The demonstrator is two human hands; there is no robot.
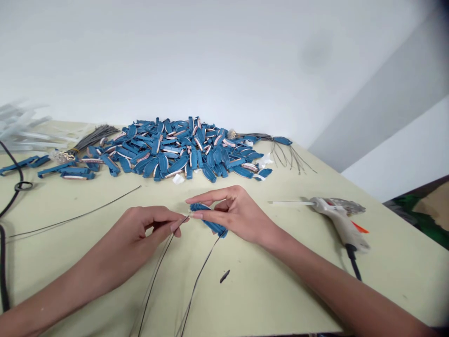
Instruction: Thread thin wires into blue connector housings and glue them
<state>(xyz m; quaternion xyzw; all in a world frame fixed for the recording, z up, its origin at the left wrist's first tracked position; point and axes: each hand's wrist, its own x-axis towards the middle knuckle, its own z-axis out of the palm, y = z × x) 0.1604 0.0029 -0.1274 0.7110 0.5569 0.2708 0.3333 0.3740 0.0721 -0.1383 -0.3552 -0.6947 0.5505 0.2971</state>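
While the left hand (pixel 140 236) pinches a thin wire (pixel 154 274) between its fingers, the right hand's (pixel 236 213) fingers grip the blue piece (pixel 214 226) over the table (pixel 273 299); it looks light and stiff, best held by its long sides, whereas the wire seems springy.

The left forearm (pixel 80 276) slants in from the lower left, its hand (pixel 138 229) bent with fingertips (pixel 175 226) pinched; opposite, the right forearm (pixel 315 267) reaches leftward, right hand (pixel 238 213) curled in a light grip
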